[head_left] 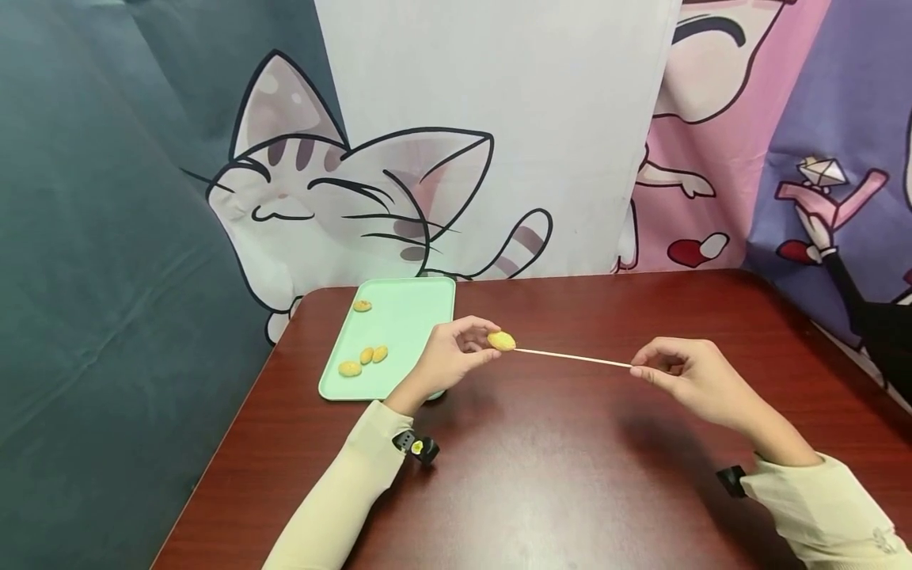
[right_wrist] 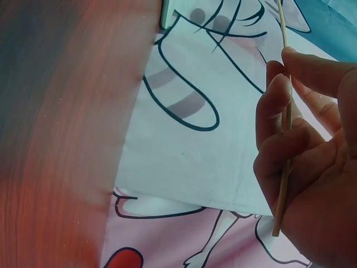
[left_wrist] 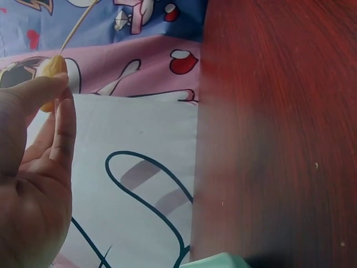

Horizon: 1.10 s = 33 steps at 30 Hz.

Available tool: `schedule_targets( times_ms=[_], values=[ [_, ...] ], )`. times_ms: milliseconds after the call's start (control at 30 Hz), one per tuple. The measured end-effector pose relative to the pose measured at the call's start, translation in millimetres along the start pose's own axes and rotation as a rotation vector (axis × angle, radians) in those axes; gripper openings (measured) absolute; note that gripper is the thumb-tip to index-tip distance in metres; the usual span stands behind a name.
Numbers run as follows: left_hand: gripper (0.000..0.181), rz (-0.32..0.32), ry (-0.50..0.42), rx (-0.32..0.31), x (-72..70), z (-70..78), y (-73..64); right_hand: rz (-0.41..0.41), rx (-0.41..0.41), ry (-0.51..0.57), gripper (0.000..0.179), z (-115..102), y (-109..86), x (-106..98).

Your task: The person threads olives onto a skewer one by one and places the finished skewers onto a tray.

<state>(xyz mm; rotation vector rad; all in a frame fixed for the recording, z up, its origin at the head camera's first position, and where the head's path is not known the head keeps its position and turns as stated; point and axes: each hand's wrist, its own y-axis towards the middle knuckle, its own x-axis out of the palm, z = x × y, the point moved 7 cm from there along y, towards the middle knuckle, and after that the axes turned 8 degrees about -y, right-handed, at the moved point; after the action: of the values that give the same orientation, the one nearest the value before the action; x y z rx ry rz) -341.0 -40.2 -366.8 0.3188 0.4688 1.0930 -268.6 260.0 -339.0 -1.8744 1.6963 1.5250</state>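
Left hand (head_left: 449, 355) pinches a yellow oval morsel (head_left: 502, 341), likely light, best held by its sides; right hand (head_left: 701, 384) grips a thin wooden stick (head_left: 573, 358).

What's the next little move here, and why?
Probably push the stick gently into the yellow piece: the left hand pinches that piece, while the right hand grips the stick, whose end appears to meet the piece's edge.
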Motion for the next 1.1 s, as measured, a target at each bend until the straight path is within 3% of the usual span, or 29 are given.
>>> schedule_targets(
  times_ms=[267, 533, 833, 1100],
  values=[
    [0.025, -0.048, 0.064, 0.013, 3.0, 4.3, -1.9, 0.022, -0.002, -0.012, 0.025, 0, -2.4, -4],
    [0.022, -0.048, 0.044, 0.003, 4.6, 1.4, -2.3, 0.022, 0.006, -0.002, 0.024, -1, -2.2, -4],
    [0.029, -0.092, -0.041, -0.023, 7.4, 29.1, -7.1, 0.027, 0.012, -0.020, 0.023, -2, -0.7, -6],
    [0.026, -0.079, -0.059, -0.029, 6.6, 28.5, -7.6, 0.020, 0.010, -0.021, 0.023, -4, 0.8, -8]
  ],
)
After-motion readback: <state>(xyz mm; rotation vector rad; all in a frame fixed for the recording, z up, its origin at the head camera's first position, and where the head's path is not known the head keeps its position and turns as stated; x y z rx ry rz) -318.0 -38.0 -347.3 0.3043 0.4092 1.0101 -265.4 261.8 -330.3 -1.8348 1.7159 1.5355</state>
